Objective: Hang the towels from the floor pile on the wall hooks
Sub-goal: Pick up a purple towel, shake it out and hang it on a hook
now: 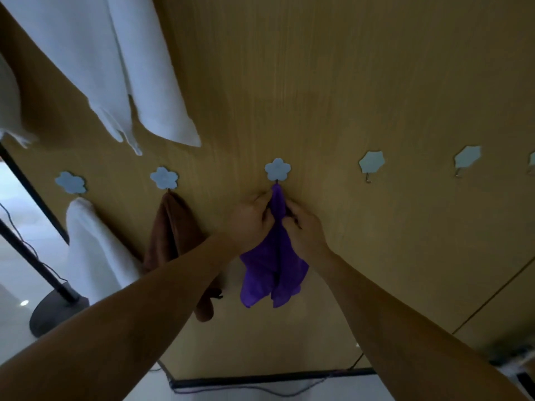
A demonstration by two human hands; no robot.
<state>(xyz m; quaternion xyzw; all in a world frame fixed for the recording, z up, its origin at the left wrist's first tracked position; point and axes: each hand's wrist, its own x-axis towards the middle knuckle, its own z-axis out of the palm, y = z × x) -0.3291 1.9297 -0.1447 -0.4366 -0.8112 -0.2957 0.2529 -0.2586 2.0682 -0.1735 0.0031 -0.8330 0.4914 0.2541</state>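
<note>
- Head view: a soft purple towel (273, 264) hangs from a pale flower-shaped hook (277, 169) on the wood-grain wall (347, 82).
- The left hand (251, 219) and right hand (301, 227) pinch the towel's gathered top just below the hook, fingers curled into the cloth.
- Left of it, a plush brown towel (173, 233) and a white towel (92, 250) hang limp from matching hooks.

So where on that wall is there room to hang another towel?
Right of the purple cloth towel, two pale blue flower-shaped hooks hang bare, with plain wooden wall around them. Leftward is crowded: brown towel, white towel, and the left hand and right hand pinching the purple one.
</note>
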